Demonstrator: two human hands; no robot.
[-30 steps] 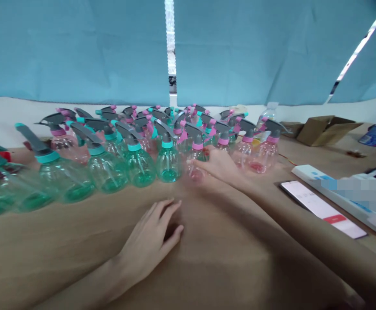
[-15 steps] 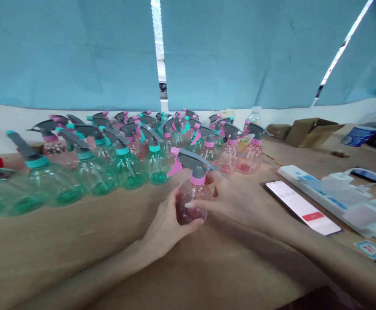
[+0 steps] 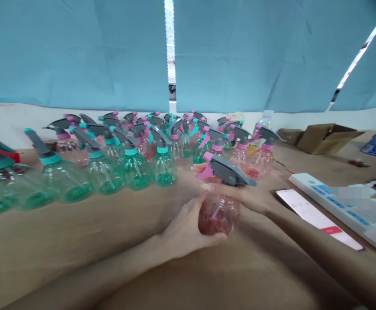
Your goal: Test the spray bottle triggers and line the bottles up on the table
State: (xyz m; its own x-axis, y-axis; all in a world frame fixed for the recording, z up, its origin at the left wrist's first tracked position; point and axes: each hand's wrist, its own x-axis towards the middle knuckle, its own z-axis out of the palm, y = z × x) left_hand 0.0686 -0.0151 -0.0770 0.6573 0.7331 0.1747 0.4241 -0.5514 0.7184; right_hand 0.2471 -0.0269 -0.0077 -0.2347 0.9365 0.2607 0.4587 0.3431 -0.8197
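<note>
A pink-tinted spray bottle [image 3: 220, 217] with a grey and pink trigger head stands in front of me on the table, its nozzle pointing left. My left hand [image 3: 188, 226] is closed around the lower left side of its body. Across the bottle's neck lies my right hand [image 3: 233, 191], thumb in front and fingers reaching behind under the trigger head, hiding the collar. Behind and to the left stand several green spray bottles [image 3: 138, 172] with teal collars. Several pink spray bottles [image 3: 261, 161] stand behind the held one.
To the right lie a phone [image 3: 313, 217] with a lit screen and a white power strip [image 3: 339, 204] with plugs. An open cardboard box [image 3: 326, 137] sits at the back right. A blue curtain [image 3: 110, 56] hangs behind the table.
My right hand has risen from the bottle's body to its neck. The trigger head has turned slightly and leans more to the right. My left hand still holds the body.
</note>
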